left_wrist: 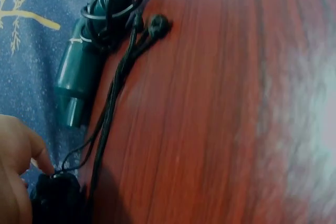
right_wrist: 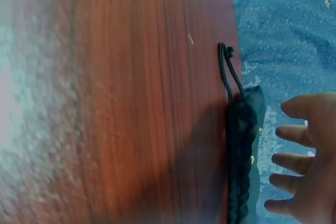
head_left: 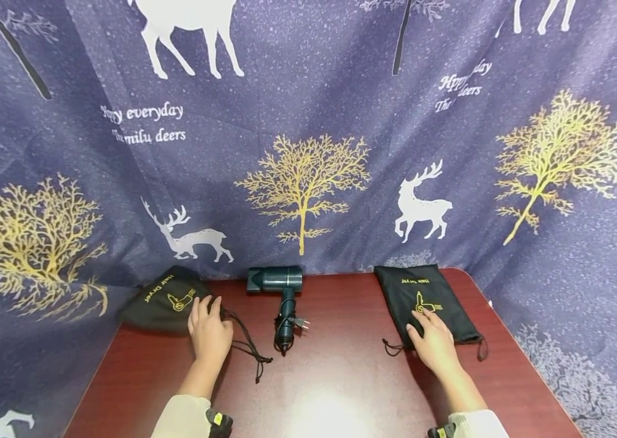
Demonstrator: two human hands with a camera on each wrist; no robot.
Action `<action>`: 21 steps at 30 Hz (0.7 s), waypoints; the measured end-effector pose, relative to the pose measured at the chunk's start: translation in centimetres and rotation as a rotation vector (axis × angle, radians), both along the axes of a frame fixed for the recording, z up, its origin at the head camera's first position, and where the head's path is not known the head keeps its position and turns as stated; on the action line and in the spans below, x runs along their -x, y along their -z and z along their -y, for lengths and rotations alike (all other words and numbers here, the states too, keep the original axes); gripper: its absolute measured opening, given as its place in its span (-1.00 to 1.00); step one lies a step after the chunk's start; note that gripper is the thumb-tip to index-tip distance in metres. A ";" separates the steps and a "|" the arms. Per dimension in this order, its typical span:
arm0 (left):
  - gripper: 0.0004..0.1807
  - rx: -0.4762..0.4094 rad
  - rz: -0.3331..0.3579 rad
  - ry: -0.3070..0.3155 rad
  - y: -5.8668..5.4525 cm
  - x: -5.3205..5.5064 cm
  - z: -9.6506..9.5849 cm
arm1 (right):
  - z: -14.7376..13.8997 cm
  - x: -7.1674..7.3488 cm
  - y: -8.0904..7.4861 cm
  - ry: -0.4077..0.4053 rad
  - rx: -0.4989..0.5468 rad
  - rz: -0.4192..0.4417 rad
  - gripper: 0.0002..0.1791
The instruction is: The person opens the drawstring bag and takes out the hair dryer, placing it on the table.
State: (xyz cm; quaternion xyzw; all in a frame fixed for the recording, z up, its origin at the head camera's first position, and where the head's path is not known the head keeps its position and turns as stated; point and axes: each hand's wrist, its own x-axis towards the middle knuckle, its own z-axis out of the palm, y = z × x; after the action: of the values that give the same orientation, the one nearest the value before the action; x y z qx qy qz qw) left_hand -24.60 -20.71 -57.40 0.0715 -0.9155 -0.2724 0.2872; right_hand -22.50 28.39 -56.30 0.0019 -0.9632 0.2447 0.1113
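Observation:
At the table's far left lies a dark drawstring bag [head_left: 160,301] printed "Hair Dryer", looking fuller than the other bag, its contents hidden. My left hand [head_left: 210,328] is at its right end, fingers loosely spread on the fabric. In the left wrist view, the thumb is right at the bag's gathered mouth [left_wrist: 58,198], from which black cords [left_wrist: 107,108] trail. A flat matching bag [head_left: 423,298] lies at the far right. Over its near part is my right hand [head_left: 435,344], fingers spread and relaxed, gripping nothing; the right wrist view shows them apart above the bag's cinched edge [right_wrist: 241,156].
Between the bags, a dark green hair dryer [head_left: 275,280] lies at the table's back edge, its cord wound round the handle and its plug [head_left: 301,323] sticking out. The reddish wood table [head_left: 330,347] meets a purple-blue curtain [head_left: 341,91] with deer and tree prints.

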 end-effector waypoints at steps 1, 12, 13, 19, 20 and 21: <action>-0.34 0.005 0.024 0.005 0.0 0.0 0.2 | 0.1 -0.1 0.0 -0.005 0.003 -0.006 -0.49; -0.24 0.180 0.292 0.087 -0.3 0.1 1.5 | 1.5 -1.2 -0.1 -0.060 0.046 -0.022 -0.52; -0.22 0.196 0.309 0.094 -0.3 0.1 1.6 | 1.7 -1.3 -0.1 -0.063 0.050 -0.023 -0.53; -0.19 0.217 0.338 0.110 0.2 0.5 2.1 | 2.4 -2.0 0.2 -0.078 0.100 0.004 -0.54; -0.18 0.219 0.338 0.111 0.2 0.5 2.2 | 2.5 -2.1 0.2 -0.077 0.111 0.013 -0.54; -0.18 0.220 0.338 0.111 0.3 0.6 2.3 | 2.5 -2.2 0.2 -0.076 0.121 0.022 -0.54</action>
State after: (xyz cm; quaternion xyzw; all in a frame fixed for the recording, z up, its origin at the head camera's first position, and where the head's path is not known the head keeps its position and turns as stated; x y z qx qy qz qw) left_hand -25.20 -22.97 -57.74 0.0338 -0.9774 -0.1703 0.1203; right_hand -20.33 25.84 -56.53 0.0290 -0.9471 0.3064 0.0912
